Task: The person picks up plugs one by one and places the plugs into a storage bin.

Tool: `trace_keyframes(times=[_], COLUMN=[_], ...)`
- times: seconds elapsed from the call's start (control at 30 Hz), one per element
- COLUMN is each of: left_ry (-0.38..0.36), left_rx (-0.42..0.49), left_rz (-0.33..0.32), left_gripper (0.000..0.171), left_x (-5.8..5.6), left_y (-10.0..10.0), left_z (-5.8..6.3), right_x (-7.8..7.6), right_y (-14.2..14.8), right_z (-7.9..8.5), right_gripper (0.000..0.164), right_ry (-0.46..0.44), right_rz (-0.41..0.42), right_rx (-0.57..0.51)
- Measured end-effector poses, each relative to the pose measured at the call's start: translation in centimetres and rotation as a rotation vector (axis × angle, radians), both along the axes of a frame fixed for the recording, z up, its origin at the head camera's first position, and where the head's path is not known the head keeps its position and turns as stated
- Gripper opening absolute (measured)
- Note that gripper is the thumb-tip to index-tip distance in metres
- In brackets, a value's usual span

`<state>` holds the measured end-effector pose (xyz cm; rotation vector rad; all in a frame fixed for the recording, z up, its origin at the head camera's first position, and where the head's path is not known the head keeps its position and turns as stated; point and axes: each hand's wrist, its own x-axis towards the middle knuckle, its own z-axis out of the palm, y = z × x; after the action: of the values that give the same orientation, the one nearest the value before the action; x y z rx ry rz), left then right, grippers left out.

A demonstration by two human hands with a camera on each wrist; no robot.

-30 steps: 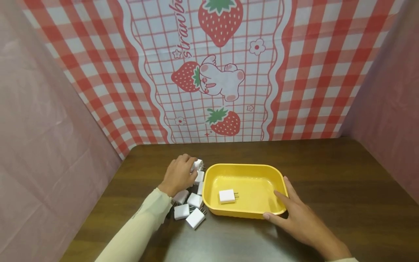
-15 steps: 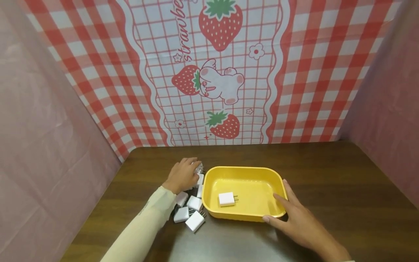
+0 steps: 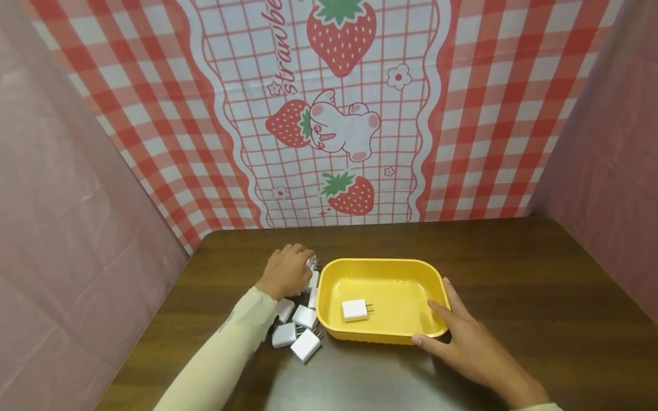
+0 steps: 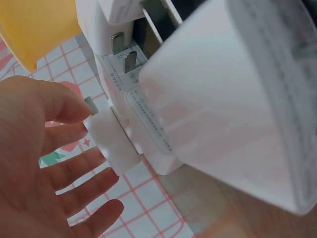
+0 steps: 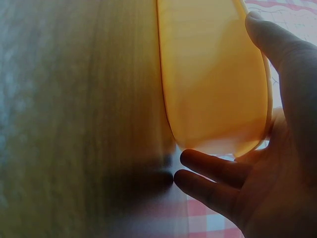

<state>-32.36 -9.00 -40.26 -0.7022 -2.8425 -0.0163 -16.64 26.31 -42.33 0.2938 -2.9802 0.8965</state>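
In the head view, my left hand [image 3: 288, 271] reaches to the far end of a pile of white plug chargers [image 3: 305, 317]. Its thumb and fingertips meet at a white plug charger [image 4: 113, 141], whose prong shows beside the thumb in the left wrist view. A yellow plastic bin [image 3: 382, 337] stands right of the pile, with one white charger [image 3: 355, 310] lying inside, prongs to the right. My right hand [image 3: 465, 337] holds the bin's near right corner. One finger hooks over the rim while the thumb lies at the front edge; two lower fingers [image 5: 215, 166] stay outside, beneath the corner.
Everything stands on a dark wooden table [image 3: 514, 274]. A red and white checked cloth with strawberries [image 3: 341, 131] hangs behind it. Pink fabric [image 3: 77, 228] covers both sides. Another charger [image 4: 233, 109] fills much of the left wrist view, very close.
My left hand has shifted slightly right over the far charger, now covering more of it. The right hand keeps its place on the bin. The camera view tilts a little.
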Motion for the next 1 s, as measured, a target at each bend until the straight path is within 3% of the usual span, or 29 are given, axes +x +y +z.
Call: trace_keyframes(times=[0.53,0.73,1.0], left_ry=[-0.008,-0.029,0.003], left_rx=[-0.097,-0.078,-0.074], left_rz=[0.063,0.092,0.071], left_gripper=[0.036,0.036,0.036], left_x=[-0.1,0.3,0.4], left_y=[-0.3,-0.5,-1.0], left_z=[0.2,0.3,0.2], right_x=[-0.1,0.0,-0.1], right_y=[0.1,0.1,0.0], right_z=[0.0,0.0,0.1], right_gripper=[0.098,0.097,0.098], right_ry=[-0.004,0.002,-0.015], right_rz=[0.007,0.007,-0.002], right_rx=[0.007,0.005,0.011])
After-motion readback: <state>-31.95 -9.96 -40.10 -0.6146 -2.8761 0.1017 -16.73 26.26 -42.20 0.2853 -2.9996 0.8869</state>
